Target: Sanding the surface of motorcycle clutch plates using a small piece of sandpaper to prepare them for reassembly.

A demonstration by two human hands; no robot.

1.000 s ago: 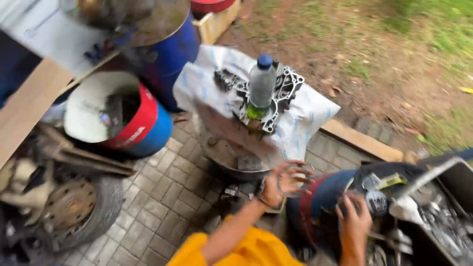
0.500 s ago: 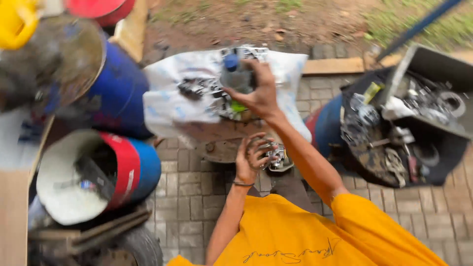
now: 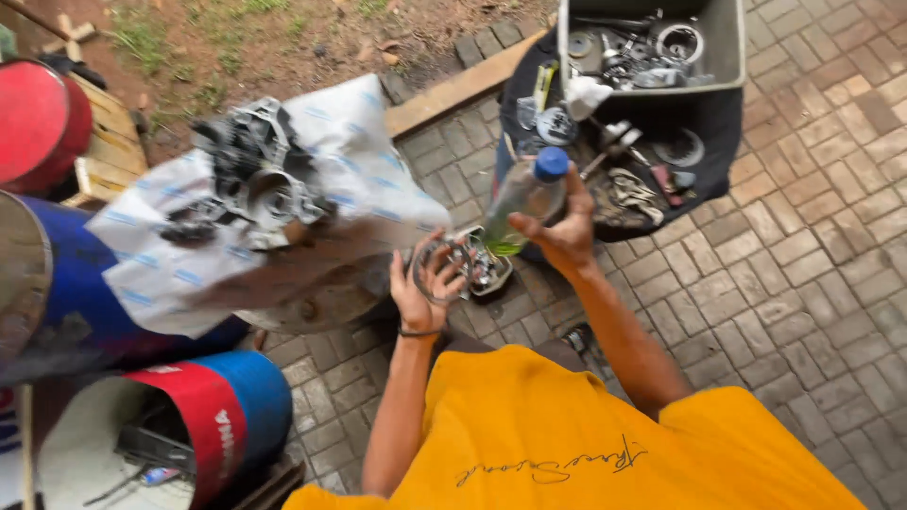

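Observation:
My right hand (image 3: pixel 570 238) grips a clear plastic bottle (image 3: pixel 522 200) with a blue cap and a little green liquid at the bottom, tilted and held over the brick paving. Just left of it, my left hand (image 3: pixel 422 295) is palm up and holds a thin dark metal ring (image 3: pixel 438 268) in its fingers. A small metal part (image 3: pixel 485 272) lies on the ground between the two hands. A grey engine casing (image 3: pixel 262 181) rests on a white sack (image 3: pixel 364 142) spread over a rusty drum, to the left of my hands.
A dark tub (image 3: pixel 704 151) full of metal parts and a grey bin (image 3: pixel 727 57) stand at the upper right. Blue and red drums (image 3: pixel 222 416) crowd the left side, with a wooden crate (image 3: pixel 106 156) behind. A wooden plank (image 3: pixel 453 90) edges the paving.
My right hand has lifted the bottle off the sack and brought it down beside my left hand. The view has swung, so the tub of parts now sits higher up.

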